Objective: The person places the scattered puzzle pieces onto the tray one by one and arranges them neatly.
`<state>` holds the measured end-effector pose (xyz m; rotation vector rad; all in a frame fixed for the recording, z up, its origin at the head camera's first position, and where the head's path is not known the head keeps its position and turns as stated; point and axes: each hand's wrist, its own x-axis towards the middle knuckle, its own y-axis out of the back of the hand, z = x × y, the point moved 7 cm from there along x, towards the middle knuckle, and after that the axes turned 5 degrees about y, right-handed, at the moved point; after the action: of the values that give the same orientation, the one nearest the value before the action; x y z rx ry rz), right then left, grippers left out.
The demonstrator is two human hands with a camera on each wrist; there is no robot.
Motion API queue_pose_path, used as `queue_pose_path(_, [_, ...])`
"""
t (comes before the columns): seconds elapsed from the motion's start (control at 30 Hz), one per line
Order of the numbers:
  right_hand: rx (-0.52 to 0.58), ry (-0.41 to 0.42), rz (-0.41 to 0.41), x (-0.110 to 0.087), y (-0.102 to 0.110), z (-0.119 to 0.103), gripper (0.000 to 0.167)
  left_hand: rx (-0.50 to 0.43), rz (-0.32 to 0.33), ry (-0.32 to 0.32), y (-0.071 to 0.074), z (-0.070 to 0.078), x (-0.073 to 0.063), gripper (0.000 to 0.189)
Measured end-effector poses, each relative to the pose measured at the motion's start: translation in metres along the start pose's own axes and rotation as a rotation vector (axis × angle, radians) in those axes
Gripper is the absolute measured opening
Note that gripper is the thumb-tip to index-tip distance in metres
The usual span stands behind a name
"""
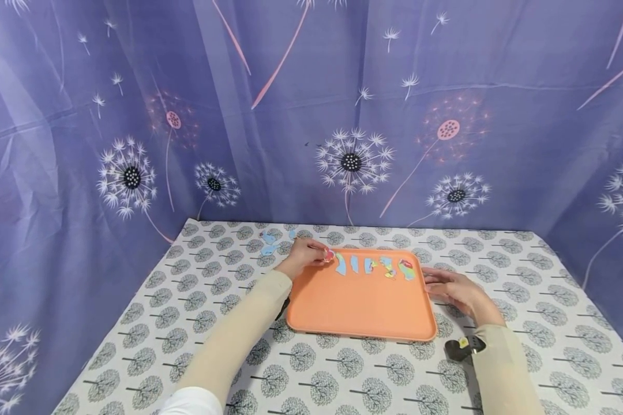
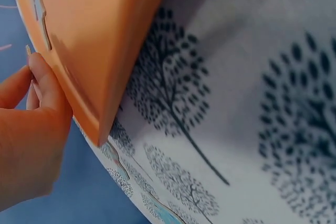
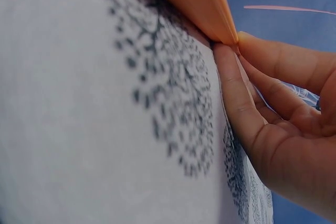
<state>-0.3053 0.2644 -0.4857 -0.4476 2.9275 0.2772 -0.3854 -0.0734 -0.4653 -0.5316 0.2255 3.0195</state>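
An orange rectangular tray (image 1: 363,305) lies on the patterned cloth. Thumb and fingers of my left hand (image 1: 306,255) pinch a small red-and-pink flat piece (image 1: 329,255) above the tray's far left corner; only its thin edge shows in the left wrist view. Along the tray's far side stands a row of irregular cutouts, among them a light blue piece (image 1: 341,264), a narrow blue piece (image 1: 355,264) and a green-and-red piece (image 1: 406,268). At the tray's right edge, my right hand (image 1: 459,293) touches the rim with fairly straight fingers and thumb.
More light blue pieces (image 1: 269,249) lie on the tree-print tablecloth (image 1: 342,369) beyond the tray's left corner, close to the left hand. A purple dandelion-print curtain (image 1: 291,144) hangs behind the table and along its sides.
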Motion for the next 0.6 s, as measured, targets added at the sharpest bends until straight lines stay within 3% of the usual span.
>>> queue_pose_path(0.6, [0.013, 0.016, -0.003, -0.0001, -0.0012, -0.0004, 0.07, 0.064, 0.063, 0.034, -0.0054, -0.0073, 0.0008, 0.017])
